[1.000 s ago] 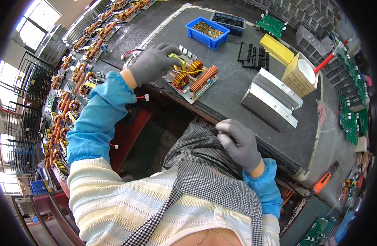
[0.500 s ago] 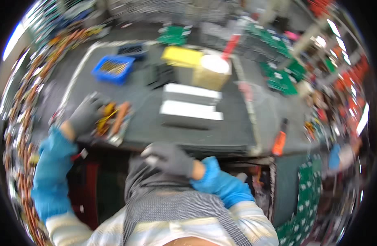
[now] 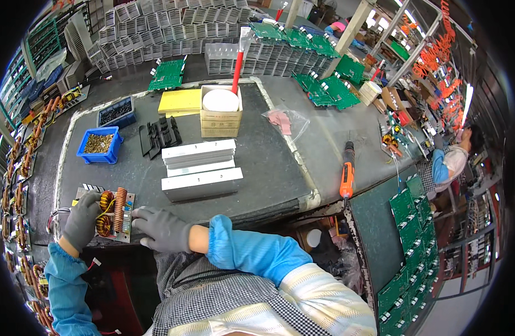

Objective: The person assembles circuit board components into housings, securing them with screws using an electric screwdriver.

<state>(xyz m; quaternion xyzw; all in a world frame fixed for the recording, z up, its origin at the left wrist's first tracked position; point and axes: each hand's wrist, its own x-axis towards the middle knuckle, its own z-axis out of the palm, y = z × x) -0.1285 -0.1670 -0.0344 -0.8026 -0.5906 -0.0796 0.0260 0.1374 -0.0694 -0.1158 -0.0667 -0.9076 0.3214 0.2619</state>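
Observation:
A circuit board carrying yellow-wound ring coils and an upright-looking copper coil lies at the table's near left edge. My gloved left hand is over its left side, fingers bent down onto it beside the ring coils; the fingertips are partly hidden. From the right, my gloved right hand reaches the board's right edge, fingers stretched out and thumb apart. Behind them, two finned metal heat sinks lie side by side. A blue bin of brass-coloured screws stands farther left.
Black brackets, a yellow stack of sheets and a cardboard box with a white roll sit farther back. An orange electric screwdriver lies to the right. Green circuit boards line the right side. Another person works far right.
My right hand has moved from over my lap to the board's right edge. My left hand stays at the board's left side. The whole view has shifted and sharpened.

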